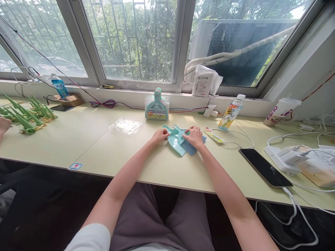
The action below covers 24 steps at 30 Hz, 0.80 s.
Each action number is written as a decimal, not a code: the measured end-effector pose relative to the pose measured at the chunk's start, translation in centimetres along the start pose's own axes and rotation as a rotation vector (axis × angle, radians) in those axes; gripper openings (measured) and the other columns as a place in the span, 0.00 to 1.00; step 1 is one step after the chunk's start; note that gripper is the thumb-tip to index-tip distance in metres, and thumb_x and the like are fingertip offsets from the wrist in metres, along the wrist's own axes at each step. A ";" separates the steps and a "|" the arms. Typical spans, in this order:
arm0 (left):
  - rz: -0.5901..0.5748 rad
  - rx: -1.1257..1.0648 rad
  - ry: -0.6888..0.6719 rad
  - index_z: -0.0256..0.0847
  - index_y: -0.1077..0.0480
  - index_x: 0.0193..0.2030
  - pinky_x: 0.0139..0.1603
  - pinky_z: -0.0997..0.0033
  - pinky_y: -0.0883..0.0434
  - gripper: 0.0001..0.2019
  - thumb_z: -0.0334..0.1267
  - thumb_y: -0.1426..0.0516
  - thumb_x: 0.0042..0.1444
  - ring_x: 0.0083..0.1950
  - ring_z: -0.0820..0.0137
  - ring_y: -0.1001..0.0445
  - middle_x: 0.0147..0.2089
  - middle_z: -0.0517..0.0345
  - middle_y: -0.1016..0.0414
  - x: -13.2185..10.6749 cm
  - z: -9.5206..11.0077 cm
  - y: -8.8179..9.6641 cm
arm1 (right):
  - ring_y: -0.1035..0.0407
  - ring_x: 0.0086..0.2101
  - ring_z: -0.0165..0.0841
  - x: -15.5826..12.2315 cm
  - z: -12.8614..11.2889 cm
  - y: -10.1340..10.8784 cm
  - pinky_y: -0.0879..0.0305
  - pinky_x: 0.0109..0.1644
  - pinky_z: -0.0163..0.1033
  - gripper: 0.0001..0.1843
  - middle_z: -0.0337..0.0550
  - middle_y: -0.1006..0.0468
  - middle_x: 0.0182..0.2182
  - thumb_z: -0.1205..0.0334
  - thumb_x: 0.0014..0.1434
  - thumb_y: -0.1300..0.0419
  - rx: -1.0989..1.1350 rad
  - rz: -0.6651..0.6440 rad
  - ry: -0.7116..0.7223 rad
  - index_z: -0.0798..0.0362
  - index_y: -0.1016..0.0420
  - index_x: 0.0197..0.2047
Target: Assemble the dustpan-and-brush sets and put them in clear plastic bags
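A small mint-green dustpan [175, 142] lies on the table in front of me. My left hand [159, 136] pinches its left edge near the handle, fingers closed. A matching hand brush [191, 148] with blue-grey bristles overlaps the dustpan's right side. Bent over the brush from above, my right hand [195, 136] holds it by its body, thumb toward the dustpan. To the right of that hand is a colourful label card [213, 135]. A crumpled clear plastic bag [127, 126] lies to the left. Against the wall stands a wrapped dustpan set [157, 108].
Drinks stand at the back right: a bottle [231, 113] and a cup [282, 111]. A phone [265, 168] and charger cables lie at right. Green spiky plastic parts [28, 113] are at far left, beside another person's hand [4, 124]. A blue bottle [59, 87] stands behind.
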<state>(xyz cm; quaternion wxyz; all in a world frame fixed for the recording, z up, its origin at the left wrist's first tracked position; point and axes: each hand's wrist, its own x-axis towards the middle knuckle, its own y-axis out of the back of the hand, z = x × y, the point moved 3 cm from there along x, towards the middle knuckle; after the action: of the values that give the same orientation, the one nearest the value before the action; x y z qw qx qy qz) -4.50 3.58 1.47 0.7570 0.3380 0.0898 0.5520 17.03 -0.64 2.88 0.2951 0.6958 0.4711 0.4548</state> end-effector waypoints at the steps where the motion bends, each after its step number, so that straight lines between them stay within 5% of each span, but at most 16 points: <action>1: -0.053 -0.002 -0.043 0.41 0.31 0.28 0.38 0.68 0.34 0.13 0.47 0.44 0.57 0.31 0.67 0.29 0.26 0.59 0.25 0.0 0.4 -0.8 | 0.41 0.53 0.45 -0.1 -0.4 -0.2 0.44 0.55 0.49 0.11 0.47 0.30 0.49 0.53 0.53 0.40 -0.009 -0.016 0.036 0.50 0.22 0.36; 5: -0.135 -0.026 -0.164 0.38 0.27 0.33 0.36 0.70 0.34 0.16 0.48 0.47 0.60 0.32 0.69 0.29 0.32 0.57 0.24 -0.1 1.6 -2.0 | 0.41 0.55 0.45 -0.5 -1.1 -0.6 0.44 0.56 0.51 0.10 0.45 0.30 0.51 0.53 0.55 0.40 -0.016 -0.055 0.124 0.48 0.22 0.35; 12: 0.173 0.441 -0.433 0.42 0.25 0.46 0.50 0.62 0.33 0.13 0.34 0.38 0.53 0.51 0.61 0.31 0.49 0.52 0.27 -0.5 2.3 1.0 | 0.41 0.55 0.45 -0.5 -1.0 -0.6 0.44 0.56 0.52 0.11 0.44 0.29 0.52 0.50 0.54 0.38 0.050 -0.111 0.138 0.46 0.20 0.36; 18: 0.021 0.746 -0.612 0.41 0.26 0.47 0.47 0.67 0.31 0.13 0.25 0.46 0.59 0.49 0.65 0.30 0.48 0.52 0.26 -0.8 2.0 -0.3 | 0.39 0.54 0.44 -0.6 -1.4 -0.8 0.43 0.55 0.50 0.10 0.43 0.27 0.51 0.50 0.55 0.36 0.096 -0.151 0.175 0.45 0.20 0.36; 24: -0.036 0.848 -0.594 0.40 0.26 0.48 0.37 0.73 0.33 0.14 0.24 0.49 0.62 0.46 0.67 0.27 0.46 0.52 0.25 -1.3 2.3 -0.6 | 0.37 0.53 0.43 -0.4 -1.2 -1.0 0.41 0.54 0.49 0.09 0.43 0.25 0.50 0.51 0.54 0.35 0.106 -0.128 0.182 0.45 0.19 0.34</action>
<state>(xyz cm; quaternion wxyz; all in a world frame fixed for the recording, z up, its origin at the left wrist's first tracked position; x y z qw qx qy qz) -3.32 1.37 2.50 0.5556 0.7557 0.0926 0.3341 15.49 -0.68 2.35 0.2422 0.6348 0.5627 0.4709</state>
